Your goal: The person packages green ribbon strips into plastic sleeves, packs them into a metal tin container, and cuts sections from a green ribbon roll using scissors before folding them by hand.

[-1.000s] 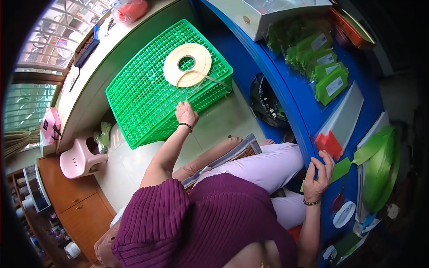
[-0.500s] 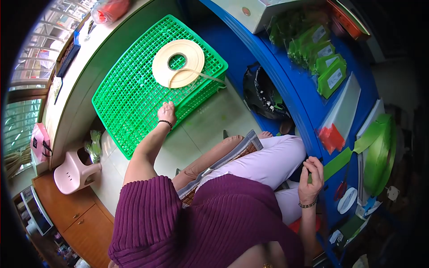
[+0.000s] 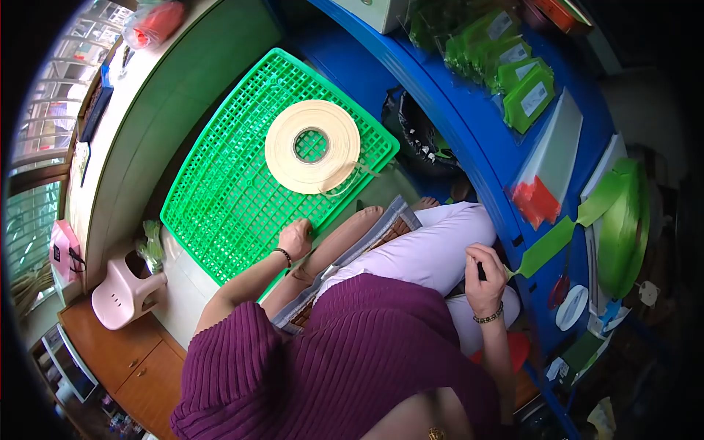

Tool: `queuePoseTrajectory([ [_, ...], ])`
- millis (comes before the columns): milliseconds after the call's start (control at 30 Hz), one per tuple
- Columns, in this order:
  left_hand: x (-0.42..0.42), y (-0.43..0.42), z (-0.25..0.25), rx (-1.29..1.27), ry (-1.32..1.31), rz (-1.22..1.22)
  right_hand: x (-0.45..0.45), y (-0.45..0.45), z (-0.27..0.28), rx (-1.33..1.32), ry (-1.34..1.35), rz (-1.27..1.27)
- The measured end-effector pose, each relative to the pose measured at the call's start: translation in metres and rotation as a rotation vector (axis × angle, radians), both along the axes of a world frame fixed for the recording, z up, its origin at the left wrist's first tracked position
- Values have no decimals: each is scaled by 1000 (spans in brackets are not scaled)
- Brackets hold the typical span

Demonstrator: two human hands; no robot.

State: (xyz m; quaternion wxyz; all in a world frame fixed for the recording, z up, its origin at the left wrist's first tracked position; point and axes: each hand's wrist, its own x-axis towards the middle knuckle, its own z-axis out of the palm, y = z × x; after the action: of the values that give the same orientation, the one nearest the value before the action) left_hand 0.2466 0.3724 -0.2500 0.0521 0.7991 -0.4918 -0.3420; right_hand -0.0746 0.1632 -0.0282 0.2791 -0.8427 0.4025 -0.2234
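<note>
Fingers of our left hand point(image 3: 295, 239) close over the near rim of the green basket point(image 3: 391, 148), while our half-curled right hand point(image 3: 485, 290) hovers beside the green ribbon point(image 3: 546, 248); whether it pinches the ribbon's end, we cannot tell. A beige roll point(image 3: 286, 152) lies flat on the basket, so a firm, level grip serves us best.

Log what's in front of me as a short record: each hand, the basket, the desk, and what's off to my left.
Left hand: fingers curled at the near edge of the green basket
Right hand: fingers bent, beside the end of the green ribbon; grip unclear
On basket: cream roll, lying flat, loose end trailing
Blue desk: labelled green packets, red piece
Left side: pink stool, near wooden cabinet
</note>
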Motion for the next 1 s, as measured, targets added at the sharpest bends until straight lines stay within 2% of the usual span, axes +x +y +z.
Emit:
queuePoseTrajectory([
  [67, 12, 6, -4, -18, 315, 240, 13, 1, -12, 64, -36, 46],
  [100, 18, 3, 0, -9, 311, 241, 21, 2, -18, 73, -39, 45],
  [233, 60, -26, 7, -220, -153, 715, 58, 5, -30, 237, -120, 99],
  [300, 83, -41, 5, -208, -293, 780, 70, 8, -33, 270, -139, 115],
  [433, 111, -74, 2, -75, -161, 1054, 73, 13, -39, 332, -125, 183],
  [567, 124, -85, -30, -16, -97, 1060, 63, 17, -46, 382, -92, 132],
  [700, 126, -85, -29, -11, 30, 1069, 57, 21, -52, 452, -41, 105],
  [767, 126, -82, -34, -62, 6, 1043, 57, 22, -56, 462, -30, 102],
  [833, 125, -81, -32, -174, 159, 1148, 61, 22, -58, 474, -22, 98],
  [1000, 131, -84, -32, -155, 281, 1186, 69, 23, -61, 495, -21, 129],
])
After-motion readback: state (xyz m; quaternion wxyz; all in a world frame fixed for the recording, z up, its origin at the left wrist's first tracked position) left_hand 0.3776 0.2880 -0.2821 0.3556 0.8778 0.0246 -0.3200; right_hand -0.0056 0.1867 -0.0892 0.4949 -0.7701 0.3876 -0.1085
